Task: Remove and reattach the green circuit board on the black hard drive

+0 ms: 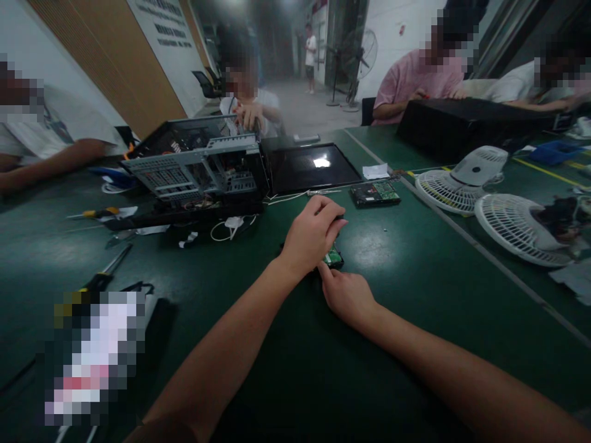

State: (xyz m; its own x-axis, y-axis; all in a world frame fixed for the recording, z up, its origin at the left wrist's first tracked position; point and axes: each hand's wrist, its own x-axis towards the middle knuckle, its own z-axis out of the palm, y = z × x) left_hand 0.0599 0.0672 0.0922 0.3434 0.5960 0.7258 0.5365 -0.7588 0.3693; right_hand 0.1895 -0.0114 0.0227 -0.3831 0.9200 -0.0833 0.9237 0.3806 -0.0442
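A hard drive with a green circuit board (333,256) lies on the table in front of me, largely covered by my hands. Over its far part, my left hand (313,232) is closed with the fingers curled together. A bit of something dark shows by its fingertips, too hidden to name. At the drive's near edge, my right hand (348,294) is closed, its fingers pressed against the drive. A second hard drive (375,194) lies flat farther back to the right.
An opened computer case (198,172) stands back left, with a person behind it. A dark flat panel (314,166) lies beyond my hands. White fan parts (466,178) lie right. Screwdrivers (108,267) and a blurred-out bright object (99,351) are left. A black case (466,126) sits back right.
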